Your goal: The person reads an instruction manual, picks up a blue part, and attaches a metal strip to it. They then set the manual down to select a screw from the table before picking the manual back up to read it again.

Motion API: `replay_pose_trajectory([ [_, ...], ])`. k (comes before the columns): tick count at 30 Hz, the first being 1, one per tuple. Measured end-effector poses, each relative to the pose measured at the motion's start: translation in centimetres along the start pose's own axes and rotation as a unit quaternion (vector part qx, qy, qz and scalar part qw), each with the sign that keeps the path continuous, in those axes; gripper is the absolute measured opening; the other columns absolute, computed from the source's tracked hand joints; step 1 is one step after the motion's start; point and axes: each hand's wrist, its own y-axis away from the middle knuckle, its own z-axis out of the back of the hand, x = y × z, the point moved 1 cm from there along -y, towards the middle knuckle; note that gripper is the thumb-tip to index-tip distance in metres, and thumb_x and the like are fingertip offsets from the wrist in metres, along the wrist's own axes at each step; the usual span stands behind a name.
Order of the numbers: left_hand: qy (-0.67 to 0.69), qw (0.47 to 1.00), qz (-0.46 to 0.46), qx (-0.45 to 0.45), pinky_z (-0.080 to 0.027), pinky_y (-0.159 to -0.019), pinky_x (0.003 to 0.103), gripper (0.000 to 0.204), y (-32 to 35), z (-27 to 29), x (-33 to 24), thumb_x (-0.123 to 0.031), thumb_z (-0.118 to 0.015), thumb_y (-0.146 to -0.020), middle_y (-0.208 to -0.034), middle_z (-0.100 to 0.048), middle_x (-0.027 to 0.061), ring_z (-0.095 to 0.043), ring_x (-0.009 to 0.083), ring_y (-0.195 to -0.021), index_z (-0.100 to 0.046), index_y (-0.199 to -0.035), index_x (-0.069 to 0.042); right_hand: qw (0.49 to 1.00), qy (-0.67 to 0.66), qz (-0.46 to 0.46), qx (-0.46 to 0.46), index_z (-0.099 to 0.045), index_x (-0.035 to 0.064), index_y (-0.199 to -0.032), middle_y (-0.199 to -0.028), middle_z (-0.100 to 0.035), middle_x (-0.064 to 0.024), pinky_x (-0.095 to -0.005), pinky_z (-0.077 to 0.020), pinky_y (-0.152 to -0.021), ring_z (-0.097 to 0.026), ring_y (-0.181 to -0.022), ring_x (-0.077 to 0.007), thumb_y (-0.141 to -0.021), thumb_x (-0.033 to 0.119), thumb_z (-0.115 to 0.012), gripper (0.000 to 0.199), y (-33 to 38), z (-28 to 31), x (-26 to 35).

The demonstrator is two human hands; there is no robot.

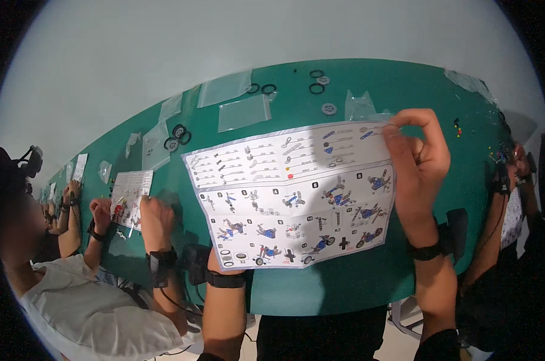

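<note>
A creased paper instruction sheet (296, 201) with drawings of parts and building steps for a motorcycle model is held up in front of me. My right hand (420, 162) is closed on its upper right corner, thumb on the front. My left hand (216, 262) reaches behind the sheet's lower left; only the part near the wrist shows, and its fingers are hidden. Both my wrists wear black straps. Beyond the sheet, a grey wheel hub (329, 109) and black tyres (316, 88) lie on the green table (302, 295).
Clear plastic bags (243, 112) lie across the far side. To the left, a person in a white shirt (98, 307) works over another sheet (134, 180), near wheels (177, 137). At the right, another person's hands (519, 161) are near small coloured parts (498, 154).
</note>
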Motion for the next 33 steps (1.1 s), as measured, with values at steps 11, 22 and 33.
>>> replay_pose_trajectory([
  [11, -0.001, 1.000, 0.003, 0.000, -0.024, -0.117, 0.042, 0.057, 0.0, -0.2, 0.2, -0.037, -0.036, -0.105, -0.154, -0.037, 0.0128, -0.036, 0.0272, -0.139, -0.027, -0.152, -0.004, 0.998, 0.047, 0.015, -0.029, -0.050, 0.0024, -0.106, -0.071, -0.062, -0.0006, -0.0161, -0.0340, -0.048, -0.048, -0.059, 0.0025, -0.099, 0.004, -0.057, 0.010, 0.2, 0.0, -1.3],
  [22, -0.004, 1.000, -0.005, -0.004, -0.023, -0.118, 0.042, 0.057, -0.2, 0.3, 0.5, -0.037, -0.036, -0.105, -0.154, -0.037, 0.0123, -0.035, 0.0266, -0.139, -0.027, -0.152, -0.004, 1.000, 0.010, 0.010, -0.001, -0.049, 0.0022, -0.107, -0.071, -0.063, -0.0015, -0.0171, -0.0389, -0.050, -0.053, -0.062, 0.0004, -0.099, 0.005, -0.057, 0.012, 0.0, 0.0, -1.4],
  [33, -0.008, 1.000, -0.007, -0.007, -0.021, -0.118, 0.042, 0.057, -0.1, 1.1, 0.5, -0.036, -0.037, -0.105, -0.154, -0.037, 0.0118, -0.034, 0.0260, -0.140, -0.027, -0.152, -0.004, 0.998, 0.060, 0.016, -0.006, -0.050, 0.0011, -0.104, -0.075, -0.066, -0.0037, -0.0181, -0.0421, -0.051, -0.058, -0.064, -0.0016, -0.098, 0.007, -0.059, 0.013, 0.1, 0.1, -0.8],
])
